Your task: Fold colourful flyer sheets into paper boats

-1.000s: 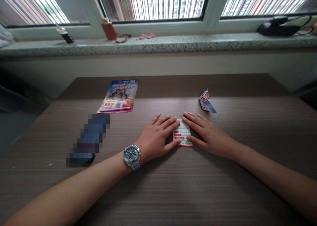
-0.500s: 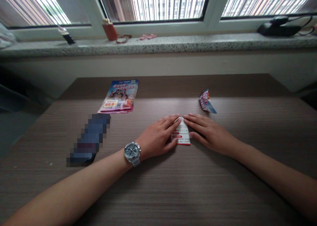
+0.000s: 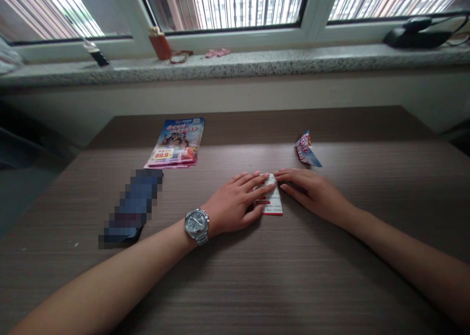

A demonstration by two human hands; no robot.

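Observation:
A small folded paper point(image 3: 272, 203), white with red headings and printed lines, lies on the table between my hands. My left hand point(image 3: 240, 198) rests flat with fingers stretched out over its left part, covering some of the print. My right hand point(image 3: 310, 188) is at the paper's right edge, fingers extended and the fingertips near its top corner; whether they press on it I cannot tell. A silver watch point(image 3: 197, 223) is on my left wrist. Beyond my right hand stands a folded piece of colourful printed paper point(image 3: 307, 150).
A stack of printed flyers point(image 3: 178, 141) lies at the back left of the brown table point(image 3: 235, 286). Nearer, a dark, pixelated flat object point(image 3: 134, 205) lies beside my left forearm. On the stone windowsill point(image 3: 264, 64) are a red-brown box point(image 3: 159, 45) and a black device with cables point(image 3: 418, 34).
My left fingers have slid a little to the right across the paper. My right hand's fingers have drawn closer together, with the hand shifted slightly right.

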